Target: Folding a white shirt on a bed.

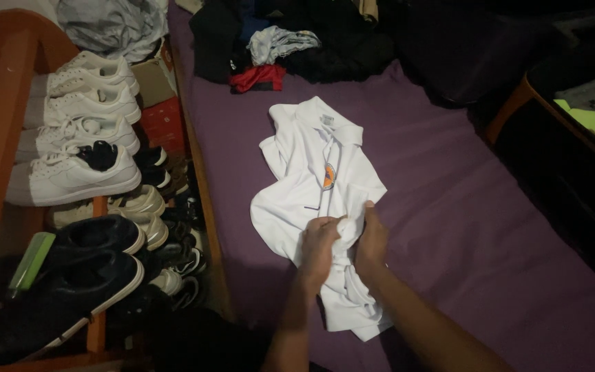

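Head view, dim light. A white polo shirt (315,200) lies crumpled on a bed covered with a purple sheet (449,207), roughly mid-frame, collar toward the far end and hem toward the person. A small orange-and-dark badge shows on the chest beside the placket.

Left hand (319,244): fingers curled shut around a bunched fold of the shirt's lower middle part. Right hand (373,238): just beside the left, touching the same bunch of cloth, thumb raised along the fabric, remaining fingers folded under and gripping (their tips are hidden by the cloth). The two hands nearly touch each other. Both forearms enter from the bottom edge.

Surroundings:
- Far end of the bed: a heap of dark clothes (311,41), with a pale patterned garment (280,41) on top and a red piece (259,77) at its near edge. Well apart from the shirt.
- Left of the bed: a wooden shoe rack (1,138). Upper shelf holds a row of white sneakers (80,131); a dark sock is tucked in the nearest one. Lower shelf holds black shoes (84,269) with white soles; a green flat object (30,260) lies beside them.
- More shoes lie jumbled between rack and bed.
- Right edge: dark furniture with a wooden rim, detail unclear.
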